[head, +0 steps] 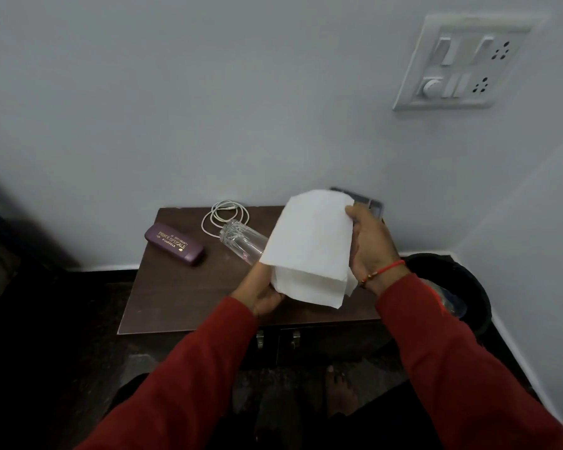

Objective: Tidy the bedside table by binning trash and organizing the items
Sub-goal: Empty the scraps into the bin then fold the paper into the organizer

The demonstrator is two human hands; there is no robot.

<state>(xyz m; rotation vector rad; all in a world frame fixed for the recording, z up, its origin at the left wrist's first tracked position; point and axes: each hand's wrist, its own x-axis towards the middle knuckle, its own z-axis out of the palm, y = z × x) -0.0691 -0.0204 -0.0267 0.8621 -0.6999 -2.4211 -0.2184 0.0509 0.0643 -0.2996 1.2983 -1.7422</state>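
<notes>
A folded white tissue (309, 245) is held up over the dark brown bedside table (176, 297). My left hand (262, 295) grips its lower edge and my right hand (371, 245) pinches its upper right side. Behind the tissue a clear glass (239, 240) lies on its side on the table, partly hidden. A purple spectacle case (174, 244) with gold lettering lies at the table's left. A coiled white cable (223, 216) rests near the back edge. A dark flat object (369, 204) shows behind my right hand, mostly hidden.
A black bin (455, 280) stands on the floor right of the table, with a clear plastic bottle (452, 303) inside. A white switch and socket panel (462, 63) is on the wall above. Two cabinet door handles (277, 339) show below the table top.
</notes>
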